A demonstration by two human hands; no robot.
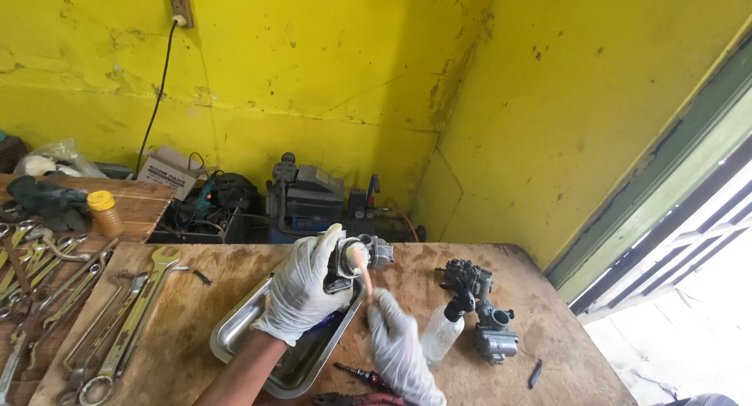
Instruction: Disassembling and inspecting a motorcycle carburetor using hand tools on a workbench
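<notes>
With my left hand (301, 290) clamped around the carburetor body (354, 255) above the steel tray (235, 334), I'd keep my right hand (398, 339) pinching the toothbrush (362, 266) low and scrub short strokes so drips fall in.

On my left hand (301, 288) I wear a thin disposable glove, white and a little see-through. It wrinkles over the knuckles, and its cuff ends loosely at the wrist. My right hand (399, 343) has the same kind of white glove, also creased along the fingers. Above the left cuff my forearm is bare; no sleeve reaches it.
</notes>
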